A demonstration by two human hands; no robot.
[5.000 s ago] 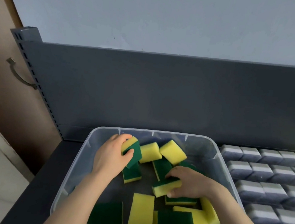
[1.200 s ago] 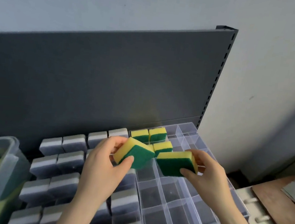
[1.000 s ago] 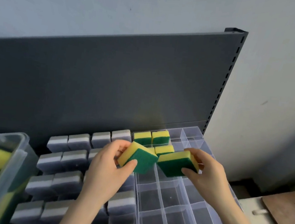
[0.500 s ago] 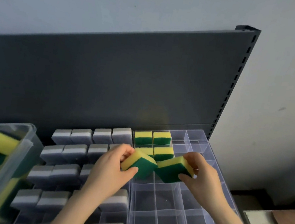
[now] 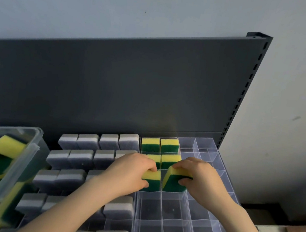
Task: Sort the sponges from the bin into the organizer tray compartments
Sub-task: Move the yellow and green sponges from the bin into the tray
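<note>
Over the organizer tray (image 5: pixel 189 221), your left hand (image 5: pixel 130 172) grips one sponge (image 5: pixel 151 179), your right hand (image 5: pixel 201 176) a tilted sponge (image 5: pixel 172 184) that may snag the divider (image 5: pixel 161 191).

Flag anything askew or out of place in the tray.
Only the tilted sponge in the right hand: it leans sideways, not yet seated, while the other sponge in the left hand and the four placed sponges stand squarely. Nothing spilled or damaged.

Two yellow-green sponges (image 5: pixel 152 180) in adjacent tray (image 5: pixel 161 222) compartments
</note>
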